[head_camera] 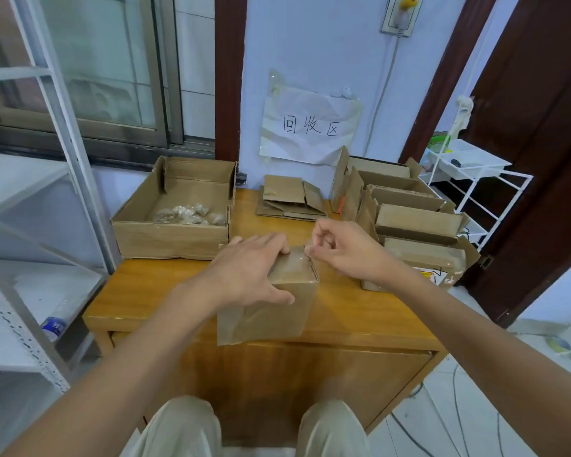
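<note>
Cardboard box (271,319) — beneath left hand (244,275).

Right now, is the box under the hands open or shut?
Shut: the box has its top flat under glossy tape. The left hand rests on it; the right hand pinches apparently the tape's end.

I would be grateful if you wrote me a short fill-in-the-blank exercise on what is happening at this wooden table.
1. The left hand presses on the ____ of the small cardboard box.
2. The right hand pinches clear ____ at that box's upper edge.
3. The paper sign is stuck to the ____ behind the table.
4. The large open box holding crumpled wads stands to the ____ of the small one.

Missing words: top; tape; wall; left.
</note>
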`<action>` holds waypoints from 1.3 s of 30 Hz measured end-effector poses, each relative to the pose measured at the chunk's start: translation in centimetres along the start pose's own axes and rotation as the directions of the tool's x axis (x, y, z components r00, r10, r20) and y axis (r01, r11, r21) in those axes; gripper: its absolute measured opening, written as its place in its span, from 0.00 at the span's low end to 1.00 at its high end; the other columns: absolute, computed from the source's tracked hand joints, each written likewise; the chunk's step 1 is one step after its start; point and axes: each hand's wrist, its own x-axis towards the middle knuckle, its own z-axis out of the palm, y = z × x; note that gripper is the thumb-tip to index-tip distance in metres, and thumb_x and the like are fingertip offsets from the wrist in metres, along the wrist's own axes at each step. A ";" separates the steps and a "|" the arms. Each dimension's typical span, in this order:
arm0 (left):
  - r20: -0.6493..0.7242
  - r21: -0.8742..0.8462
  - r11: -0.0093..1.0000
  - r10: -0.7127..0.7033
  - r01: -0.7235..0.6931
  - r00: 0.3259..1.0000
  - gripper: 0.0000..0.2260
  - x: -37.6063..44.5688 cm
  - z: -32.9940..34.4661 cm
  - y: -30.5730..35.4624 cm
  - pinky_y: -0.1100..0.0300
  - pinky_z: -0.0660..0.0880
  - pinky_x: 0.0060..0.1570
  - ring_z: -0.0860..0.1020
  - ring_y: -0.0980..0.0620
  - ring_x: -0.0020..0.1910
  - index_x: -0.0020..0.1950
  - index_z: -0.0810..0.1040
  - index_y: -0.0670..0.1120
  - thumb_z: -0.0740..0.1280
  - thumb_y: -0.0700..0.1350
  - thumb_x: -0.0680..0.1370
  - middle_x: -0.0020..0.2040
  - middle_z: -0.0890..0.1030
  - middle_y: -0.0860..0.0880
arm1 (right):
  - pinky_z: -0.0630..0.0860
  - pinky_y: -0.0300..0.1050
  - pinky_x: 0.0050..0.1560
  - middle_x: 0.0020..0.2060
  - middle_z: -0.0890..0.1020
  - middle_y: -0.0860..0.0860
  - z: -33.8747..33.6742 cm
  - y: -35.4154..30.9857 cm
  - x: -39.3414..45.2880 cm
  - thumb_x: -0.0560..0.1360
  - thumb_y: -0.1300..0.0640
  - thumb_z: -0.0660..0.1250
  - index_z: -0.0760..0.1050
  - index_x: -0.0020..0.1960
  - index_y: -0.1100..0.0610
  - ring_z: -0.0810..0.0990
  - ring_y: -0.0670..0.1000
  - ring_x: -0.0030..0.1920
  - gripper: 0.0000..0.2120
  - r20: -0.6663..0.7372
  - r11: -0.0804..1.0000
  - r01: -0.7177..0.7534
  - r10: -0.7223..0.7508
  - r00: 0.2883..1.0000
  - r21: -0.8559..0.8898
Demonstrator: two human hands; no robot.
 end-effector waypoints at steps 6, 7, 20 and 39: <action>0.000 -0.008 1.000 -0.005 0.005 1.000 0.32 0.0 0.1 -0.1 0.52 0.66 0.60 0.71 0.54 0.60 0.64 0.65 0.56 0.72 0.70 0.69 0.64 0.72 0.59 | 0.76 0.43 0.33 0.34 0.83 0.50 -0.6 -1.3 -1.9 0.81 0.47 0.72 0.78 0.49 0.49 0.80 0.49 0.27 0.07 0.110 0.988 0.123 -0.113 0.987 -0.089; 0.001 -0.014 1.000 -0.005 0.005 1.000 0.32 0.0 0.1 -0.1 0.52 0.66 0.60 0.72 0.54 0.60 0.64 0.65 0.56 0.72 0.70 0.69 0.64 0.72 0.59 | 0.76 0.43 0.32 0.34 0.83 0.52 -0.7 -1.1 -1.9 0.80 0.49 0.73 0.79 0.49 0.51 0.81 0.55 0.28 0.06 0.121 0.994 0.104 -0.098 0.988 -0.042; -0.014 0.008 1.000 -0.005 0.005 1.000 0.32 -0.1 0.0 0.1 0.53 0.65 0.57 0.71 0.55 0.59 0.64 0.65 0.56 0.72 0.71 0.69 0.64 0.72 0.60 | 0.76 0.47 0.38 0.34 0.83 0.46 -2.1 -3.8 -1.5 0.78 0.52 0.71 0.77 0.46 0.47 0.80 0.41 0.30 0.05 0.349 0.873 0.146 0.030 0.937 -0.466; -0.012 0.021 0.999 -0.027 0.028 1.000 0.32 0.2 0.4 0.1 0.54 0.64 0.57 0.71 0.55 0.58 0.62 0.63 0.58 0.71 0.72 0.68 0.63 0.72 0.60 | 0.65 0.36 0.29 0.29 0.68 0.53 -0.4 -2.4 -2.5 0.81 0.52 0.68 0.72 0.37 0.59 0.64 0.49 0.28 0.17 0.198 0.950 -0.298 0.276 0.940 0.090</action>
